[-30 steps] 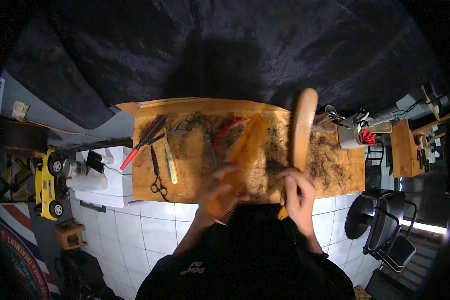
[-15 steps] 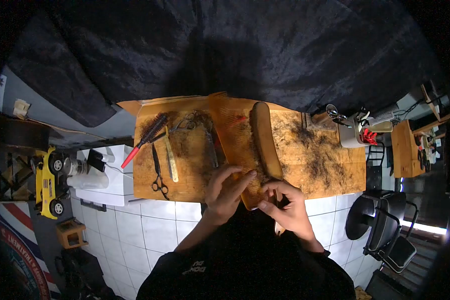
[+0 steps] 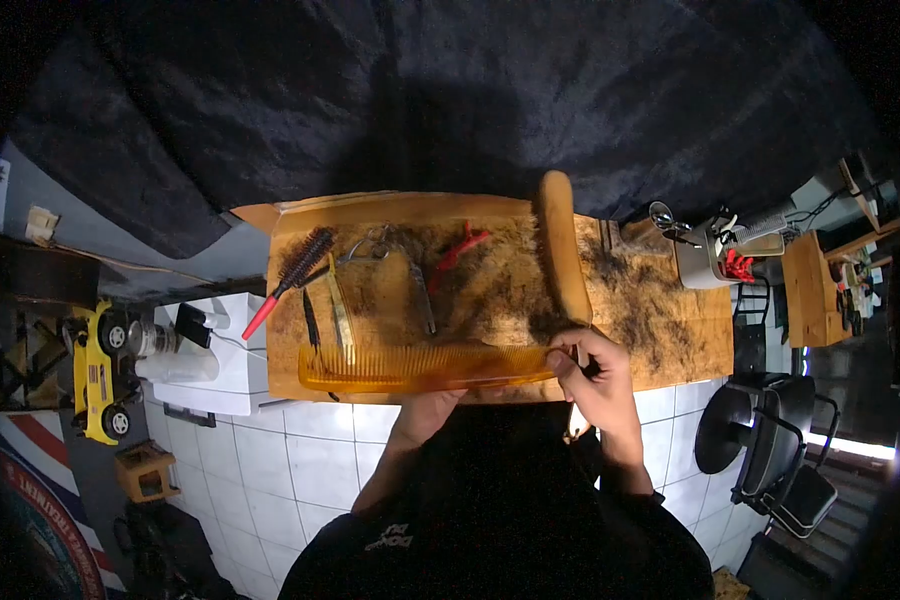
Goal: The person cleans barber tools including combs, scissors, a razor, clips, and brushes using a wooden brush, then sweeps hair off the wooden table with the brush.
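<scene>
The right hand has its fingers closed on one end of the long orange comb, and it also holds the wooden brush. The comb lies crosswise over the near edge of the counter, its teeth facing away from the person and its spine towards the body. The brush points away from the person, tilted slightly left at its far end, and the end of its handle shows below the right hand. The left hand is at the near side of the comb, about midway along it; the comb and some blur hide its fingertips, so I cannot tell how wide or narrow those fingers are or whether they grip. On the left part of the counter lie a round brush with a red handle, a straight, gold-toned tool and a slim black tool, whose near part passes behind the comb. Silver scissors lie near the back, with a dark metal tool and a red clip to their right. Dark hair clippings are scattered across the wood, and a grey container of tools stands at the right end.
</scene>
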`<move>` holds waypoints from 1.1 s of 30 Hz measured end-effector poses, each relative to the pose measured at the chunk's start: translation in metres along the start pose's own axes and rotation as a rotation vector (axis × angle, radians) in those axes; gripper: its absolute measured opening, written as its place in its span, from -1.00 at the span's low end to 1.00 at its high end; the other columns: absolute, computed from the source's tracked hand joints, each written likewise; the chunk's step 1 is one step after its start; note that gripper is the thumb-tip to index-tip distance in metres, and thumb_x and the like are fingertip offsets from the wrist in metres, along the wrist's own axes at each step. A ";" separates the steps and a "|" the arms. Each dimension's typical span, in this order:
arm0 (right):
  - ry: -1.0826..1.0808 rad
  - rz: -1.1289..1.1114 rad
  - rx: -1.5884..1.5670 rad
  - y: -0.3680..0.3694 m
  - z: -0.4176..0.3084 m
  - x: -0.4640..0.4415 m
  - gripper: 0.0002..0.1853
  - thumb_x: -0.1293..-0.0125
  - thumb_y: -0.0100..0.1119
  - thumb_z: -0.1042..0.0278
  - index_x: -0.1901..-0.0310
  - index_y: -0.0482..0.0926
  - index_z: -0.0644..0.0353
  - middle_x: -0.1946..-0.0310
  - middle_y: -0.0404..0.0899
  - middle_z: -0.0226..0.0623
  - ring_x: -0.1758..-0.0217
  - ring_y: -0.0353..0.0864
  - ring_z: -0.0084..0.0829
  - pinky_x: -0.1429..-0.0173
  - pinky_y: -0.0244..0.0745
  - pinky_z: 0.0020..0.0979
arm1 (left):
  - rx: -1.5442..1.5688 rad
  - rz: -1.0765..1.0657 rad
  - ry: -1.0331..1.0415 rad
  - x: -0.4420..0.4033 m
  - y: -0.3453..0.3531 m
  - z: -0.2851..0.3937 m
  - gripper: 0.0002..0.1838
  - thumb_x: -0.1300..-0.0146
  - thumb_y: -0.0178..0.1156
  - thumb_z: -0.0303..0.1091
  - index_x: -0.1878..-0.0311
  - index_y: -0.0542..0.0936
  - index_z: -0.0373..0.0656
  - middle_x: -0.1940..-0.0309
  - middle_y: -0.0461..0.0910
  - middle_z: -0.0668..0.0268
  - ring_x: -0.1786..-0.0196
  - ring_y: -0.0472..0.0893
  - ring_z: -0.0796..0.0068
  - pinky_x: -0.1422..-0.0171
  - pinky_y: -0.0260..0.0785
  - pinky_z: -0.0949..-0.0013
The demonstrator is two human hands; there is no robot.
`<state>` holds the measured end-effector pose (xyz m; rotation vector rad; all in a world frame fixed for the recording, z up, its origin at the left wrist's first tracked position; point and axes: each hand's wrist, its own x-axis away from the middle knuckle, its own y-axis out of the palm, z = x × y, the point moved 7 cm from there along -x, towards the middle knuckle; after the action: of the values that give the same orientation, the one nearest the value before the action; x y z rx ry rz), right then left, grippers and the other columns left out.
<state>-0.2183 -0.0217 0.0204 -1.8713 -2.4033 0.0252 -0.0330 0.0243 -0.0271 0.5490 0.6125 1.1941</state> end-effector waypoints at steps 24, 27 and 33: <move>0.126 -0.001 0.125 -0.001 -0.010 0.005 -0.34 -0.43 -0.04 0.41 -0.51 -0.02 0.08 0.22 0.66 -0.15 0.71 0.43 -0.65 0.58 0.42 -0.54 | -0.675 0.165 -0.156 -0.011 -0.007 0.007 -0.57 -0.52 -0.10 -0.18 -0.11 0.52 -0.39 0.05 0.62 0.13 -0.06 0.61 0.35 -0.16 0.44 0.33; 0.158 0.013 0.081 -0.002 -0.018 0.004 -0.36 -0.45 -0.04 0.38 -0.50 0.00 0.09 0.42 0.63 -0.24 0.71 0.44 -0.64 0.60 0.39 -0.55 | -0.590 0.343 -0.141 -0.014 -0.013 0.011 -0.55 -0.52 -0.11 -0.20 -0.11 0.47 -0.48 -0.06 0.56 0.01 -0.15 0.56 0.24 -0.28 0.39 0.16; 0.127 -0.127 0.212 0.017 -0.003 0.010 -0.36 -0.45 0.00 0.31 -0.49 0.02 0.08 0.19 0.65 -0.09 0.69 0.47 -0.61 0.58 0.45 -0.52 | -0.596 0.253 0.030 -0.024 0.003 0.033 -0.65 -0.50 -0.07 -0.29 -0.15 0.50 -0.35 -0.04 0.60 0.11 -0.06 0.60 0.39 -0.15 0.44 0.34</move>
<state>-0.2035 -0.0084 0.0228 -1.5792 -2.3263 0.1417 -0.0183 -0.0001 0.0018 0.1016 0.1894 1.5444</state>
